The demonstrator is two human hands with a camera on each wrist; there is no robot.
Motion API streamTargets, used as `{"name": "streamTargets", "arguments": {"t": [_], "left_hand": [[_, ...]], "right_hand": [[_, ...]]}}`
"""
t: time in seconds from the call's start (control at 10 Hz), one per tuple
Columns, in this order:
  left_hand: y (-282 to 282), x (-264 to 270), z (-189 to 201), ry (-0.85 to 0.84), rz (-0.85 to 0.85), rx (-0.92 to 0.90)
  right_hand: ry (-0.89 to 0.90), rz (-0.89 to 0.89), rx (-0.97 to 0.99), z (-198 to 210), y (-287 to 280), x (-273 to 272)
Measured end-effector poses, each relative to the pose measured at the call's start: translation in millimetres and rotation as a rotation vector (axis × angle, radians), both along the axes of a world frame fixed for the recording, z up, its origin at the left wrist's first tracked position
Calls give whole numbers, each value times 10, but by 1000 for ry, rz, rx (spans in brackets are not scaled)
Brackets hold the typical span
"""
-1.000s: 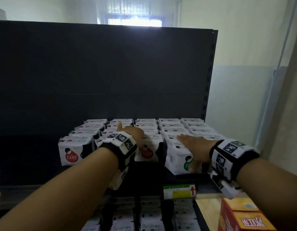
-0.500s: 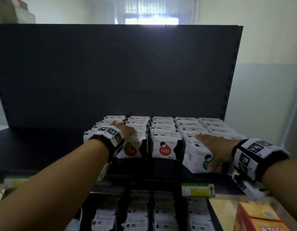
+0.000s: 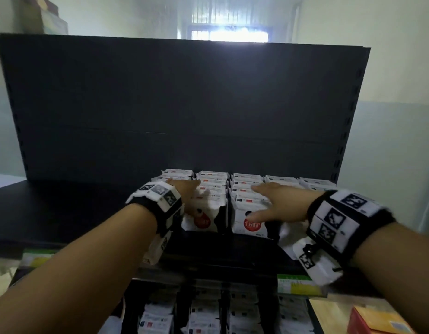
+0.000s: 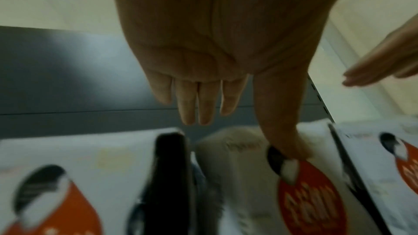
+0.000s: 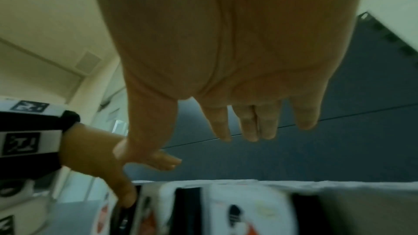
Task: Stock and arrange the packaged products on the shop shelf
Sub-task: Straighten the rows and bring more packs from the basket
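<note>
The left hand (image 3: 187, 192) is lying flat with straight fingers on the packs (image 3: 203, 213) in the lower middle of the head view, its thumb (image 4: 282, 131) pressing the top front edge of a red-badged pack. The right hand (image 3: 278, 201) is spreading wide and flat over the next column to the right, thumb hanging over a front pack (image 3: 250, 221); neither is gripping anything. The packs are sitting in rows on the dark shelf (image 3: 64, 213), filling its right part against the back panel (image 3: 172, 104). Judging from this, the hands are squaring up the rows. A hard push could be tipping a soft front pack off the shelf edge or skewing a column, since the packs look squashy and are standing close to the lip. The rightmost columns are hiding behind the right wrist band (image 3: 345, 220); both wrist views are blurring, so the print is unreadable. More packs and an orange box (image 3: 377, 319) are cut off along the bottom.
</note>
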State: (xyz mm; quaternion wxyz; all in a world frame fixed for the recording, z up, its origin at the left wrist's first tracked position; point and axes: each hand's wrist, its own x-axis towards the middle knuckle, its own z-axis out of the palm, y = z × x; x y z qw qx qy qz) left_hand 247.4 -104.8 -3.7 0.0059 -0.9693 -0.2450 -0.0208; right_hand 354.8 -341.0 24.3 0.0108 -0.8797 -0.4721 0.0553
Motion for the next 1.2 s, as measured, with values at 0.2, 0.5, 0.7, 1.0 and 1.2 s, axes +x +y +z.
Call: {"name": "streamTargets", "arguments": {"t": [0.2, 0.5, 0.7, 1.0, 1.2], "left_hand": [[593, -412, 205, 23, 176, -34], [925, -410, -156, 10, 154, -164], [923, -302, -201, 39, 86, -115], [1185, -101, -386, 22, 194, -91], [1032, -192, -253, 43, 153, -76]], "right_hand": [[-14, 37, 3, -151, 891, -305], [-125, 47, -16, -539, 1270, -139], [-106, 49, -79, -487, 1307, -125], [-79, 23, -78, -434, 1320, -161], [27, -6, 230, -423, 1201, -78]]}}
